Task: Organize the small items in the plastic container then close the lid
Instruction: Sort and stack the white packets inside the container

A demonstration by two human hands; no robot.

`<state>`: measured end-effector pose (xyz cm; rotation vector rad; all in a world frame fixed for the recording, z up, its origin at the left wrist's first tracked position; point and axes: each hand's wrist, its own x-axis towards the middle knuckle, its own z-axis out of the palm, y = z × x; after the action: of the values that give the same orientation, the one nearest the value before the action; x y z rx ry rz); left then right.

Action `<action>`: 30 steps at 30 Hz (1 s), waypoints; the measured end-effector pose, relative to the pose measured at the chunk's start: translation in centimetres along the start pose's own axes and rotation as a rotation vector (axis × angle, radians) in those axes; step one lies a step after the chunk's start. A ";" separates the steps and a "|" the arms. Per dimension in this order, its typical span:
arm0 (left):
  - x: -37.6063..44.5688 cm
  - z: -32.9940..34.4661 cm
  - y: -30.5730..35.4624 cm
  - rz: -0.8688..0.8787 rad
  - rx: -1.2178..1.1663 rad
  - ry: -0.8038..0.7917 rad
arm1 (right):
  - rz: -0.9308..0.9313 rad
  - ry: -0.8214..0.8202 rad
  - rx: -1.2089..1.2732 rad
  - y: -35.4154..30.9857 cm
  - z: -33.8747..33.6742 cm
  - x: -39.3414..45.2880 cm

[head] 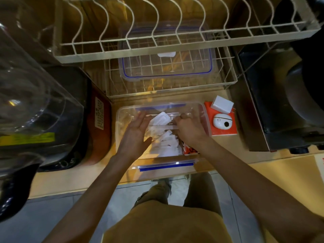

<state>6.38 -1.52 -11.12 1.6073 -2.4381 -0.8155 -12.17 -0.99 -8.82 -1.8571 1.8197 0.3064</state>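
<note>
A clear plastic container [121,118] with blue clips sits open at the centre of the frame, on the near edge of a pale desk [57,179]. Inside it we see a loose heap of white sachets [166,144] and, at the lower right corner, one red-printed packet [190,150]. Our left hand [135,133] reaches into the container's left half, palm turned up and fingers [140,118] spread apart, gripping nothing; its thumb lies against the white sachets. Our right hand [188,129] is in the right half, knuckles up, with the fingers curled closed around a thin clear strip [166,127] that runs across the heap; what that strip is, we cannot tell.

Just beside the container's right wall lies an orange box [222,130], carrying a small white box [222,104] and a white oval case [221,120]. Above centre, a clear lid with blue seal [166,74] rests in the lower tier of a white wire dish rack [175,50], well apart from the container. At the left of the frame stand a large clear water bottle [26,85] and a dark red appliance [100,134]; a dark appliance [280,102] fills the right edge.
</note>
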 end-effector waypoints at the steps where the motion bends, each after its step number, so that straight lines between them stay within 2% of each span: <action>1: -0.1 0.4 0.0 -0.022 0.000 -0.006 | -0.008 -0.008 -0.032 0.0 0.3 0.1; 7: -0.8 2.2 0.4 -0.314 -0.131 0.018 | -0.015 0.008 -0.050 0.3 0.4 0.2; 10: -0.7 2.4 0.4 -0.377 -0.128 -0.025 | -0.052 0.080 -0.066 0.5 -0.2 -0.1; 14: -0.4 2.0 0.4 -0.398 -0.174 -0.060 | -0.191 0.092 -0.133 0.4 -0.8 -1.2; 18: -0.1 1.4 0.0 -0.439 -0.190 -0.058 | -0.350 -0.041 -0.067 -0.5 -0.2 -2.4; 21: 0.1 1.2 -0.2 -0.453 -0.168 -0.073 | -0.355 -0.084 -0.072 -0.5 0.4 -2.5; 26: 0.8 1.2 -0.1 -0.483 -0.120 -0.084 | -0.379 -0.061 -0.100 -0.6 1.2 -2.6; 30: 0.9 1.4 0.4 -0.359 -0.050 -0.035 | -0.376 -0.074 -0.032 -1.5 2.2 -1.8</action>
<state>5.15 -1.64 -12.22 2.0605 -2.1581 -0.9487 -10.38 1.65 -9.44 -2.1295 1.3875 0.2623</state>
